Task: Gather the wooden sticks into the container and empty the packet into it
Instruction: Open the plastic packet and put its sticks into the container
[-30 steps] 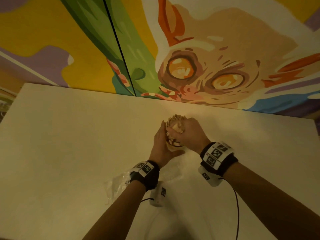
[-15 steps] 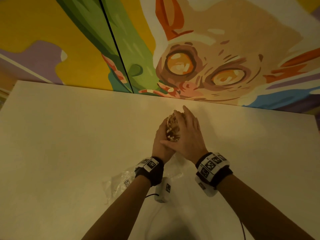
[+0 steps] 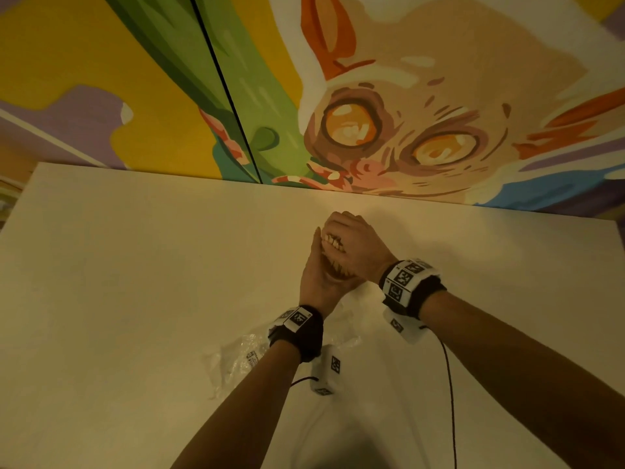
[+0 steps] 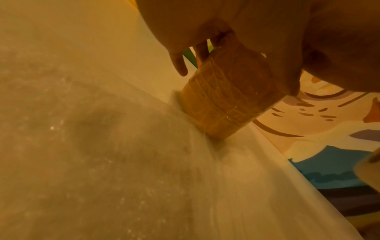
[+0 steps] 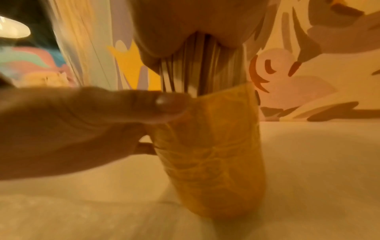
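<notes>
Nearest the left forearm, an emptied clear plastic packet (image 3: 236,360) lies crumpled on the white surface (image 3: 135,282), behind and below the left wrist. Ahead of it, the left hand (image 3: 318,282) has its grip wrapped round the side of an amber see-through container (image 5: 211,154), thumb on the near wall just under the rim. The container stands upright on the surface, between the two hands. Wooden sticks (image 5: 201,71) rise out of its mouth in a tight bundle. To the right, the right hand (image 3: 358,252) lies over their tops, its grip curled down on the bundle's upper ends.

From the head view only a few pale stick ends (image 3: 333,243) peek through between the hands, and the container is all but hidden. The right wrist view shows the sticks standing inside the cup and the left thumb (image 5: 160,104) on its wall. The left wrist view shows the container's base (image 4: 216,120) on the surface, with the packet's film blurred in front.
</notes>
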Demonstrator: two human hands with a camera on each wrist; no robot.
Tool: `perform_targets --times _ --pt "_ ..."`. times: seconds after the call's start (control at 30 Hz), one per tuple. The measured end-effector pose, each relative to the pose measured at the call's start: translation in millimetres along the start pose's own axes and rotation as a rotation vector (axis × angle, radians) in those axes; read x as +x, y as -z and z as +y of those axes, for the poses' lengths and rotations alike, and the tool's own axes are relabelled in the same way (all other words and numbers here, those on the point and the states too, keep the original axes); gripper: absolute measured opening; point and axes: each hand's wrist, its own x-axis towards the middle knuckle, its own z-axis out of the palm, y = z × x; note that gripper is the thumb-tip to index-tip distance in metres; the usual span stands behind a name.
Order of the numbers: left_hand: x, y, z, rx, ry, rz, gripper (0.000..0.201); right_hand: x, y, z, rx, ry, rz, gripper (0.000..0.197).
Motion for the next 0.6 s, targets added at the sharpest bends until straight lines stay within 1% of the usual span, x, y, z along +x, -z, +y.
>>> perform_targets --times 0.07,0.1,0.13,0.23,0.27,0.33,0.4,0.43,0.53,0.6 --pt "1 0 -1 0.009 0.009 -0.004 0.124 -2 4 1 0.127 0.0 0.015 0.012" --pt "2 0 -1 0.015 0.012 -0.003 0.124 -2 8 4 0.16 0.002 0.01 0.014" --pt "2 0 -2 0.026 0.013 0.002 0.124 -2 12 7 0.135 0.016 -0.014 0.017" --pt "2 -1 -2 0.036 0.008 0.008 0.122 -4 16 13 -0.216 0.125 -0.105 0.027" --pt "2 -1 -2 0.04 0.001 0.01 0.122 -5 17 14 -0.273 0.128 -0.116 0.03" --pt "3 -1 0 0.02 -0.016 0.008 0.12 -5 18 12 -0.301 0.079 -0.143 0.037" --pt "3 -2 -2 -0.006 -0.05 -0.004 0.116 -8 16 7 -0.314 0.024 -0.195 0.046" --pt "3 -2 -1 0.003 -0.069 -0.004 0.113 -11 14 5 -0.318 -0.002 -0.198 0.051" --pt "9 -1 1 0.069 -0.135 -0.006 0.109 -15 7 -2 -0.389 -0.043 -0.241 0.063" --pt "11 -1 1 0.135 -0.151 -0.025 0.114 -14 7 -3 -0.425 -0.069 -0.27 0.066"
